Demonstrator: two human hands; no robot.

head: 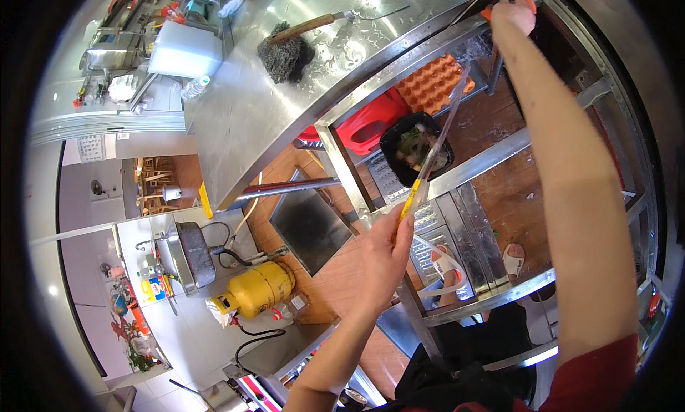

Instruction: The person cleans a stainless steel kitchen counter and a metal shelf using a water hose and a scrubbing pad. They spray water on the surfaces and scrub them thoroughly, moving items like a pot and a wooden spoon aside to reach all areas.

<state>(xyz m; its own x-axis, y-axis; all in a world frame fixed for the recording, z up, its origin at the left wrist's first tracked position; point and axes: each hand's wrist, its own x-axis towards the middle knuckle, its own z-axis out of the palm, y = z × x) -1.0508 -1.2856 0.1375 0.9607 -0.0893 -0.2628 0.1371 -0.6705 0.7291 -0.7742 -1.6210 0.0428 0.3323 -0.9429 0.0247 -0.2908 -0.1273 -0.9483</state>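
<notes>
My left hand point(388, 251) grips the yellow end of a hose point(411, 200) over the steel frame. A clear streak, apparently water, runs from that end towards the frame's far side. Below the hand, a pale length of the hose point(457, 267) loops down. At the far rail, my right hand point(514, 17) holds an orange cloth point(529, 1) against the metal; its fingers are partly hidden. The open stainless steel frame point(481, 168) spans the space before me, with wet-looking rails. Through it I see a black bin point(386, 155) holding food scraps.
Beyond the bin are a red plastic stool point(369, 126) and an orange egg tray point(431, 83). Steel wool point(281, 56) and a wooden-handled tool point(305, 28) lie on the wet steel counter point(241, 134). A yellow gas cylinder point(262, 289) stands left, near a sink point(195, 251).
</notes>
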